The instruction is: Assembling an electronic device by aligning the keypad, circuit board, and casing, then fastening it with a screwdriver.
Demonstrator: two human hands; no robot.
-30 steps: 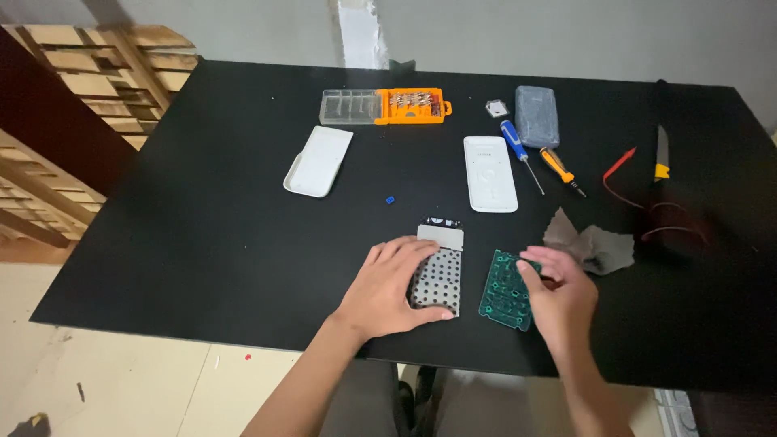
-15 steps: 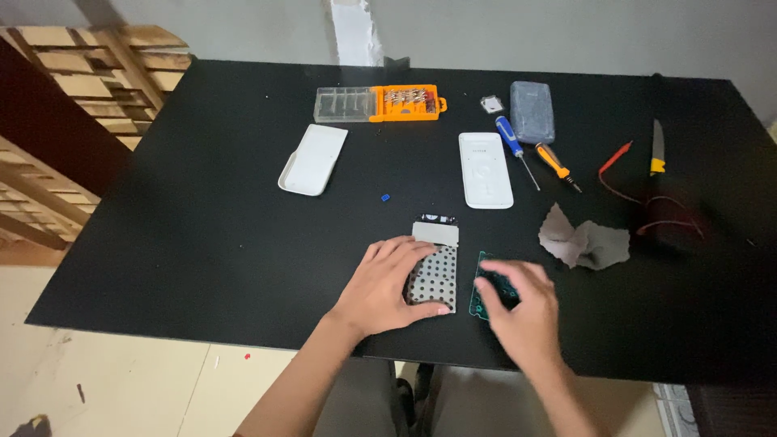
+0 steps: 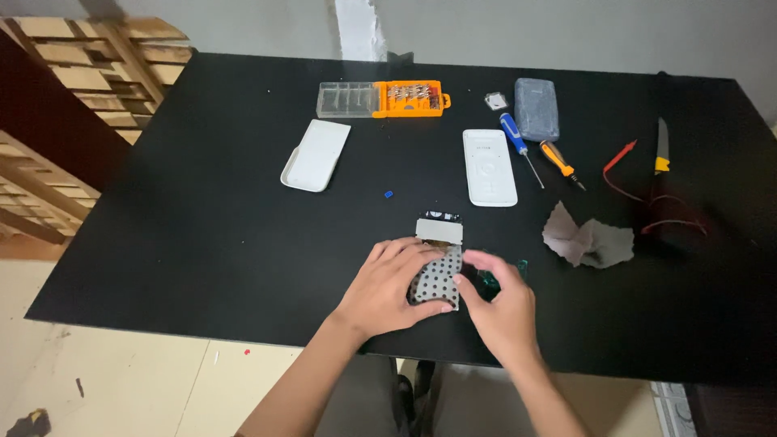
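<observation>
The grey dotted keypad panel [image 3: 437, 275] lies flat near the front edge of the black table [image 3: 202, 243], at about six o'clock from the table's middle, with a small display strip [image 3: 439, 229] joined at its far end. The left hand [image 3: 387, 285] is spread flat over the panel's left half, fingers pressing down, which looks like a way to pin it so it cannot slide. The right hand [image 3: 503, 301] sits just beside the panel at three o'clock, curled over a green circuit board [image 3: 490, 280]; only slivers of green show past the fingers, so I cannot tell whether it grips the board or merely covers it.

Further out, the spare parts seem laid aside out of the way: a white case half [image 3: 489, 167] at twelve o'clock, another white shell [image 3: 316, 154] at eleven, a crumpled grey cloth [image 3: 588, 241] at two. Along the far side lie an orange bit case [image 3: 384, 99], a blue screwdriver [image 3: 516, 141], an orange screwdriver [image 3: 560, 162] and a grey pouch [image 3: 537, 108]. Red probe leads [image 3: 627, 174] trail at the right.
</observation>
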